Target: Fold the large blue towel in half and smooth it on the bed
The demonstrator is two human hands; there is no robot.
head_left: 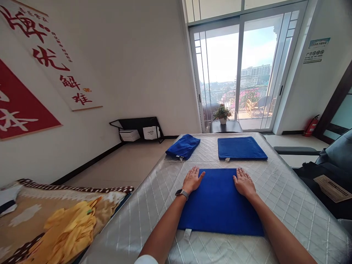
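Note:
Flat in front of me lies a folded blue towel (217, 205), with a small white tag at its near left edge. My left hand (193, 179) rests open on its far left corner, fingers stretched forward; a watch is on that wrist. On the far right corner my right hand (244, 182) lies open and flat in the same way. Farther back is a second blue towel (242, 148), folded into a neat rectangle. To its left sits a third blue towel (183, 146), folded smaller and less evenly.
The towels lie on a table with a silver quilted cover (143, 220). At left, yellow cloth (68, 227) lies on a patterned blanket. A potted plant (222, 114) stands on a chair beyond the table. A dark chair (335, 157) is at right.

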